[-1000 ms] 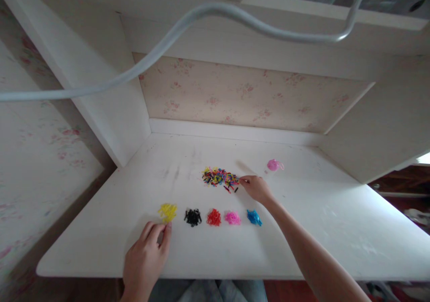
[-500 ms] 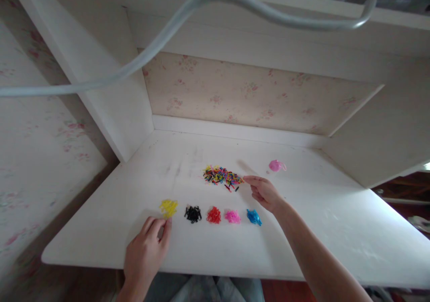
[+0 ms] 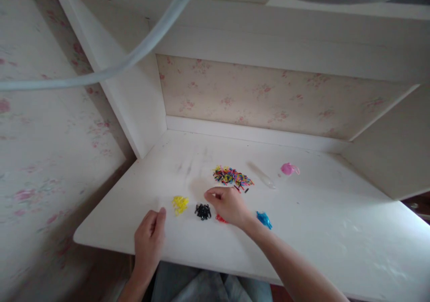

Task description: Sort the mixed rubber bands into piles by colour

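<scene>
My right hand [image 3: 228, 203] is closed in a pinch just above the desk, its fingertips above and right of a pile of black small elastic bands [image 3: 203, 211]. Whatever is in the pinch is too small to make out. The hand and wrist partly cover the red bands [image 3: 221, 219] and hide the pink ones. My left hand [image 3: 151, 230] rests closed near the front edge, thumb against curled fingers, left of the yellow bands [image 3: 180, 204]; anything inside is hidden. Blue bands [image 3: 264, 219] lie right of my right wrist. Behind it is a mixed-colour heap of bands [image 3: 231, 176].
A pink object with a loop [image 3: 288, 168] lies at the back right of the white desk [image 3: 319, 230]. A long, see-through thing [image 3: 265, 179] is beside it. A pale cable [image 3: 151, 38] crosses high in view. Side panels and a shelf enclose the desk.
My right hand has moved left and nearer, from the mixed heap to above the black and red piles. My left hand has drawn slightly away from the yellow bands. The view has shifted.
</scene>
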Motion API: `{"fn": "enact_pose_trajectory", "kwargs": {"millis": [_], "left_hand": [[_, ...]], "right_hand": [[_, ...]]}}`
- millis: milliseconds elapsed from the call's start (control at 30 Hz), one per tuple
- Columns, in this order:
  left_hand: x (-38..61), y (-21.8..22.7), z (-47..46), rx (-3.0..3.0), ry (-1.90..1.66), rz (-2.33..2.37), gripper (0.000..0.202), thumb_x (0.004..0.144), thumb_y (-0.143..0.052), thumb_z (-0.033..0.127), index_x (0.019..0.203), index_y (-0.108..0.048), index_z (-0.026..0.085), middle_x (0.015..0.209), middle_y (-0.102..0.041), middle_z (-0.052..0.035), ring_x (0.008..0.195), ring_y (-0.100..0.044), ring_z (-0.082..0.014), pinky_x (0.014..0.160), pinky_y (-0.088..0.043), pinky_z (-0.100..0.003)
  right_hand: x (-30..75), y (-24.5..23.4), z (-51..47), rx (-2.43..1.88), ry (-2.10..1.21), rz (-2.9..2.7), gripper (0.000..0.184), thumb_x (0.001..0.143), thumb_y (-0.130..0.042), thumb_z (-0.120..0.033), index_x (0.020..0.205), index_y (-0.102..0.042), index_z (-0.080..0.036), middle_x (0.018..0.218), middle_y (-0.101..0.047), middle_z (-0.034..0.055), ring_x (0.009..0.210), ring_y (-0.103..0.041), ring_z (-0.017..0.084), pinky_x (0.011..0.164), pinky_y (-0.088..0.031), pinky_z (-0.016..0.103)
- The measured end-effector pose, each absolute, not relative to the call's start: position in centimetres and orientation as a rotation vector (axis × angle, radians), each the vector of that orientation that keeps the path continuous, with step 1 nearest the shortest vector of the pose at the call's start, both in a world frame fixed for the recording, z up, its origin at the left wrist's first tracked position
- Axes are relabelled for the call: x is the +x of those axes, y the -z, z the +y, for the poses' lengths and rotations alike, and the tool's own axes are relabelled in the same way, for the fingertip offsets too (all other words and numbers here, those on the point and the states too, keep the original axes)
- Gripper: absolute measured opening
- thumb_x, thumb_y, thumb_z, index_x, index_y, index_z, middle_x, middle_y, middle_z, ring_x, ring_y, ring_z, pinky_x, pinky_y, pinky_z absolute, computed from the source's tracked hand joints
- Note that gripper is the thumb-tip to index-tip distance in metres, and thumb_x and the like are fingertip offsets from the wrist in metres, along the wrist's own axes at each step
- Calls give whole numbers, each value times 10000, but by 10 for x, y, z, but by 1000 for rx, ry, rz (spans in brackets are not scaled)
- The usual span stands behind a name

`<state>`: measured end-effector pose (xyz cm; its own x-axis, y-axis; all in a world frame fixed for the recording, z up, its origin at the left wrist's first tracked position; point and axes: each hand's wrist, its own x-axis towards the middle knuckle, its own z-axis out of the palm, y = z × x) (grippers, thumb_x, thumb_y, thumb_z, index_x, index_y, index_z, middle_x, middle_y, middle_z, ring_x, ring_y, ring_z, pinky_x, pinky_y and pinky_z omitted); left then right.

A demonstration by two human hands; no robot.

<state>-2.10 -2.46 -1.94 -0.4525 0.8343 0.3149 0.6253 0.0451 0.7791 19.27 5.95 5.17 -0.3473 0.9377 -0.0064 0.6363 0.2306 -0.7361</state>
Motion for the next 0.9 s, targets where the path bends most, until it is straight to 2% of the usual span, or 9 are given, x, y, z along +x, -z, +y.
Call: {"fn": "enact_pose_trajectory", "kwargs": {"millis": [67,167,300,467,567,633,700,767,900], "left_hand": [[-26,18,-25,1276,-1415,2067,384,887,-413,408,569,-346,203,499,-325,63,463,-356,-84,443,-304,-203],[-30,19,-24,1123,-1464,1975,352,876,-421,429,609,-419,200,530,-374,58,490,-381,-89,457,-322,-206],[-31,21,-23,1003,-1515,1901,348,857,-444,471,634,-451,205,528,-382,64,486,-381,-94,467,-327,-218],[-32,21,-23,1041,-1484,1912,365,864,-428,471,617,-428,202,532,-363,61,498,-370,-92,482,-319,-213],[-32,21,-24,1141,-1408,1963,380,869,-411,467,599,-412,199,508,-341,64,479,-349,-92,465,-296,-209],[-30,21,-23,1246,-1340,2006,392,866,-417,466,582,-405,196,494,-335,65,476,-358,-92,468,-296,-206],[-28,20,-23,1397,-1270,2024,395,862,-431,458,570,-417,192,498,-369,59,492,-396,-93,492,-318,-203],[-24,19,-21,1548,-1210,2010,386,864,-439,442,572,-438,190,518,-418,51,510,-433,-94,518,-340,-201],[-10,13,-18,1791,-1124,1958,351,885,-424,392,600,-469,193,573,-490,31,528,-473,-98,551,-373,-205]], "right_hand": [[165,-54,57,-1445,-749,-2287,337,879,-397,-378,933,-712,-270,757,-684,-5,680,-598,127,604,-376,206],[131,-53,58,-1467,-556,-2560,377,902,-335,-359,975,-696,-281,892,-704,32,804,-632,173,675,-417,248],[109,-48,64,-1464,-500,-2647,366,892,-355,-340,862,-701,-223,877,-703,77,793,-641,206,698,-430,297],[130,-58,65,-1510,-445,-2562,395,933,-300,-327,884,-674,-210,858,-694,71,767,-627,174,666,-395,246],[164,-64,52,-1486,-478,-2353,444,956,-272,-360,824,-666,-202,751,-669,28,680,-588,124,611,-359,201],[193,-61,37,-1449,-618,-2116,456,947,-299,-408,770,-659,-194,626,-616,-3,577,-535,104,549,-342,191],[228,-51,18,-1505,-725,-1862,444,915,-360,-467,768,-671,-186,587,-593,-13,535,-505,105,502,-335,192],[268,-33,-3,-1592,-770,-1589,408,854,-462,-511,861,-694,-175,681,-644,5,608,-543,129,516,-371,192],[346,9,-45,-1837,-644,-1024,521,705,-597,-593,960,-705,-152,908,-695,56,784,-603,197,594,-446,212]]}}
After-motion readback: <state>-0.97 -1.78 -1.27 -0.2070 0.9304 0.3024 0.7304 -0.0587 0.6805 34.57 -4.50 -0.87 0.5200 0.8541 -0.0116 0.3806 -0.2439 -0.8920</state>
